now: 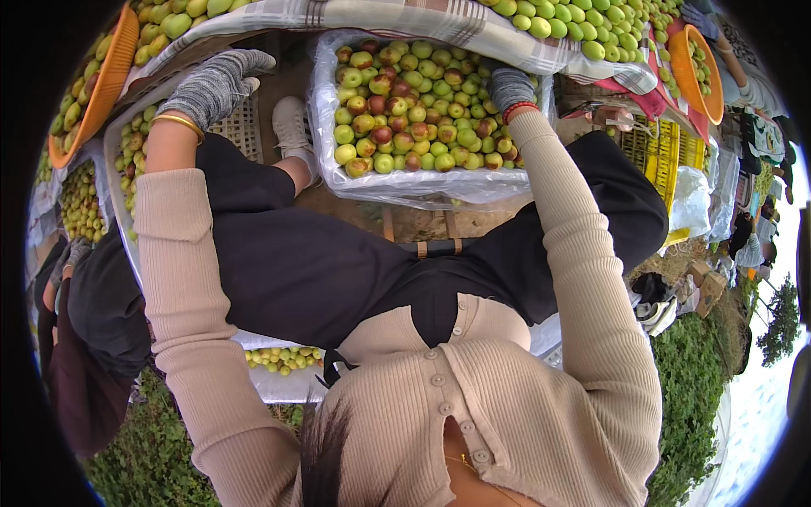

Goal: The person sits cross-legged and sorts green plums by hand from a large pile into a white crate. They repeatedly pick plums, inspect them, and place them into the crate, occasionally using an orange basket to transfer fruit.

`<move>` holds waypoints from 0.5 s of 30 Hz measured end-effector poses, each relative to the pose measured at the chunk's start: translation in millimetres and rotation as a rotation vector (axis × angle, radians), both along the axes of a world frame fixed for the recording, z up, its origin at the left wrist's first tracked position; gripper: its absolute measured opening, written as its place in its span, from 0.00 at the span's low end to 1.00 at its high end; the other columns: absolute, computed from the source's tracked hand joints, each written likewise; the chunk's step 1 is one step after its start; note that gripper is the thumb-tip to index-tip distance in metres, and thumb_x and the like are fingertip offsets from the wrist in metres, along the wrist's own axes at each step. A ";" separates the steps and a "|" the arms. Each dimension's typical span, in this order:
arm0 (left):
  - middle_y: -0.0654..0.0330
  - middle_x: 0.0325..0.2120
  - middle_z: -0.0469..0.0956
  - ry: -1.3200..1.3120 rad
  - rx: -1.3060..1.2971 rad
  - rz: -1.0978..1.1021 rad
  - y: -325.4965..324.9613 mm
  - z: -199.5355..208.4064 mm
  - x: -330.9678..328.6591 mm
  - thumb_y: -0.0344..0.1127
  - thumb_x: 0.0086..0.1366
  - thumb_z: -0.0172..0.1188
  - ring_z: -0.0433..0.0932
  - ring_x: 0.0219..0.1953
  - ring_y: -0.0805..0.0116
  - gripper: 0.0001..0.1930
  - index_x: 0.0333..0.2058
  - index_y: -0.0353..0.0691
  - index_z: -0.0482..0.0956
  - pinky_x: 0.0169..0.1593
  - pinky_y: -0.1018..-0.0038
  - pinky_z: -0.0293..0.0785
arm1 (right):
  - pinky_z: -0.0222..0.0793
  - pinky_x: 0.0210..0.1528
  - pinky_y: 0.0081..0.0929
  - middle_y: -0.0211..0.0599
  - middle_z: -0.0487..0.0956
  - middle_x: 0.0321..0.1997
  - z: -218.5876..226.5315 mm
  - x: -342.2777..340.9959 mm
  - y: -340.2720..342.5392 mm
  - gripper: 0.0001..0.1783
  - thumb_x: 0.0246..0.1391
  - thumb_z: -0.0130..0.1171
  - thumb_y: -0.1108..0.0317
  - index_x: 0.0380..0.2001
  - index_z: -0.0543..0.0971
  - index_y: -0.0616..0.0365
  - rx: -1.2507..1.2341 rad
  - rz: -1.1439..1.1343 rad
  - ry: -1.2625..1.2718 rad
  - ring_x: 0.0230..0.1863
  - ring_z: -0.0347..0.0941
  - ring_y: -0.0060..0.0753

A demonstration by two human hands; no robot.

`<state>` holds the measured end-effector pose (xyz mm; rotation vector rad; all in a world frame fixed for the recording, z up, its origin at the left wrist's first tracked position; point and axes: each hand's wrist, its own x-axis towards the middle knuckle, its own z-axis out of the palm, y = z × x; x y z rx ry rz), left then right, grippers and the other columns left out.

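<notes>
My left hand (213, 91), in a grey knit glove, is held above a pale slatted crate (241, 127) near the draped edge of the sorting table. Its fingers stretch to the right, thumb apart, with nothing visible in them. In front of me stands a crate lined with clear plastic (422, 190), full of green and reddish-brown jujubes (422, 110). My right hand (511, 89), gloved too, reaches down at that crate's far right corner. Its fingertips are dark and partly hidden beside the fruit, so I cannot tell whether they hold anything.
A plaid cloth (397, 21) covers the table edge, with heaped green jujubes (583, 25) behind it. Orange baskets (127, 51) tilt at both sides. Yellow crates (663, 160) stand at right. Another crate of jujubes (131, 160) sits at left, near a co-worker's gloved hand (78, 251).
</notes>
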<state>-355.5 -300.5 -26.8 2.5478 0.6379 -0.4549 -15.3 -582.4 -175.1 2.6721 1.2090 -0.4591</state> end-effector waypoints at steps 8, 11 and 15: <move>0.58 0.51 0.75 -0.002 -0.028 -0.006 -0.3 1.7 -0.1 0.28 0.64 0.56 0.72 0.55 0.63 0.20 0.56 0.44 0.72 0.61 0.70 0.66 | 0.76 0.46 0.38 0.47 0.79 0.48 4.9 16.7 -24.1 0.25 0.51 0.62 0.61 0.52 0.73 0.57 0.251 -0.174 0.517 0.45 0.78 0.44; 0.56 0.48 0.78 -0.078 -0.009 -0.042 -3.9 4.3 -0.3 0.28 0.62 0.57 0.75 0.52 0.57 0.18 0.52 0.40 0.74 0.59 0.67 0.69 | 0.79 0.40 0.34 0.48 0.79 0.42 3.1 15.8 -31.7 0.19 0.54 0.61 0.63 0.46 0.74 0.62 0.511 -0.741 1.297 0.40 0.79 0.43; 0.56 0.48 0.78 -0.082 0.010 -0.047 -7.0 6.4 0.0 0.28 0.62 0.58 0.75 0.52 0.57 0.18 0.51 0.40 0.75 0.58 0.67 0.70 | 0.81 0.35 0.34 0.50 0.78 0.38 4.1 2.5 -33.5 0.14 0.58 0.57 0.65 0.40 0.73 0.65 0.571 -1.140 1.593 0.38 0.79 0.47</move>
